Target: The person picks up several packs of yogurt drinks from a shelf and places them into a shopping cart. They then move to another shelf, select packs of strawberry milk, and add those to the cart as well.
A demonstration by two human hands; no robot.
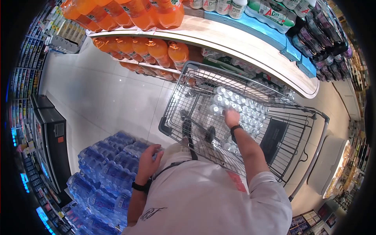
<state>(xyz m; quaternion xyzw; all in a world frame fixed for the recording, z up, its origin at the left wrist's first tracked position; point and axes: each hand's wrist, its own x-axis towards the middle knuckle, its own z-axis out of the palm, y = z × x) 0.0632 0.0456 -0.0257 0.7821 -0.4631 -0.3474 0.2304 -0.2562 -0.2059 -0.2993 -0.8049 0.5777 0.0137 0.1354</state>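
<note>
My right hand [232,118] reaches down into a wire shopping cart [184,72], its fingers curled in among rows of small silver-topped containers [250,113]. What the fingers hold there is hidden by the hand. The containers stand packed together on the cart's floor, with a few nearer my body, below my forearm. My left hand [148,162] hangs beside my waist, fingers loosely bent and thumb apart, with nothing in it. Below and to its left are stacked packs of blue-tinted water bottles [111,172].
Beyond the cart, a pale wooden shelf [250,43] carries large orange drink bottles [137,13], and more orange bottles [178,53] stand lower. White-capped drink packs [270,13] sit farther right. A black display unit [53,129] stands on the left, and tiled floor [113,98] lies between.
</note>
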